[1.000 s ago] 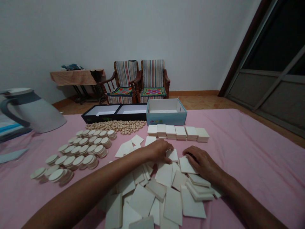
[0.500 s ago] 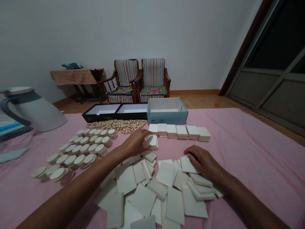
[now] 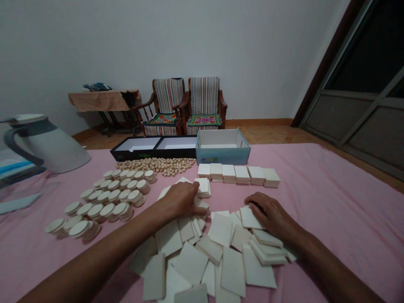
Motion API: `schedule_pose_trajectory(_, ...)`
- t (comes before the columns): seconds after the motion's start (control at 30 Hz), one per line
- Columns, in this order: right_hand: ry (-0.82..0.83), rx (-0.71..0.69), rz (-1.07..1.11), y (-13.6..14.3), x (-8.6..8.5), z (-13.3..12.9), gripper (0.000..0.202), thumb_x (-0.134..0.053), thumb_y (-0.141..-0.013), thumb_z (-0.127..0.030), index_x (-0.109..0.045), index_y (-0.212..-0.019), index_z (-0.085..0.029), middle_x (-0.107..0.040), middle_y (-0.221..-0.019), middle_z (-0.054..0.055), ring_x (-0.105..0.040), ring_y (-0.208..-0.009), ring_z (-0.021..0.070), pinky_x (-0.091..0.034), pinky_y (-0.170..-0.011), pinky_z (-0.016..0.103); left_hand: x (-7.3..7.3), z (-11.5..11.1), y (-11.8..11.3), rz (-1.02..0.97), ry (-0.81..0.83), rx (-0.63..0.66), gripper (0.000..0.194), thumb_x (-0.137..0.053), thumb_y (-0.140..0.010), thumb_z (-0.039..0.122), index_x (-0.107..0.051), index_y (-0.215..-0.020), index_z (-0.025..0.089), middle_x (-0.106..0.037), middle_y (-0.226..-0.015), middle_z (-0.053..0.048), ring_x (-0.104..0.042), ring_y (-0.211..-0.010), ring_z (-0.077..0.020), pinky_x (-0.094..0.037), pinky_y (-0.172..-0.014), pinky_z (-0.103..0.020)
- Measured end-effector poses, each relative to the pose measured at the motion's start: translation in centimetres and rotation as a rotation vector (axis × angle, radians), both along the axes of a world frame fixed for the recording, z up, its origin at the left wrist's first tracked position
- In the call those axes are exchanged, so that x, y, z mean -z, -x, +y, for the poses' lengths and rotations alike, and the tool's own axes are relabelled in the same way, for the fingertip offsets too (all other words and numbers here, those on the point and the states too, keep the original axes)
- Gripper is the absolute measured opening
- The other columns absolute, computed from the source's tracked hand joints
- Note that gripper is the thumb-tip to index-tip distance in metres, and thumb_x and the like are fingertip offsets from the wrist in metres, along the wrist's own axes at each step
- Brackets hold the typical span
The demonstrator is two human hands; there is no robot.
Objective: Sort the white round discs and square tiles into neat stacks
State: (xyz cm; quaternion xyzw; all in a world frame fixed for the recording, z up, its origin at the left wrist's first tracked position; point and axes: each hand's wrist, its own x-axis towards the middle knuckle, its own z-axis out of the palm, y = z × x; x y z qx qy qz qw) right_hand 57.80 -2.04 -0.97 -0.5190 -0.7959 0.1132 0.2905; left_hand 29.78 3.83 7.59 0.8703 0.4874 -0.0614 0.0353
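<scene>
Two bare hands are working over a heap of loose square tiles (image 3: 191, 265) that is spreading across the pink cloth (image 3: 331, 189). The left hand (image 3: 179, 200) is reaching over the far part of the heap, its thumb and index finger standing apart just beside a short stack (image 3: 202, 185); whether its grip is holding a tile underneath, I cannot tell. The right hand (image 3: 268, 212) is curling over the heap's right side, touching a tile (image 3: 250, 219), and its hidden fingertips are leaving unclear whether that grip is closing on it. Six neat stacks (image 3: 242, 173) are standing in a row before the blue box (image 3: 223, 158). Working well here is probably meaning lifting tiles by their edges, squaring their corners before letting go, lowering them flat, and keeping the left wrist clear of the short stack, since a brush could be skewing it.
</scene>
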Motion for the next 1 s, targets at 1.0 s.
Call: schedule_pose_trajectory(1.0, 0.03, 0.018, 0.005, 0.2, -0.4, -0.2, 0.023, -0.038, -0.09, -0.02, -0.06, -0.096, -0.017, -0.063, -0.09, 0.008, -0.058, -0.085, 0.0188, -0.047, -0.08, 0.034, 1.3, 3.8, 2.7, -0.474, -0.097, 0.097, 0.036, -0.063, -0.072, 0.022, -0.054, -0.107, 0.019, -0.065, -0.108, -0.008, -0.061, -0.097, -0.0221, -0.047, -0.082, -0.033)
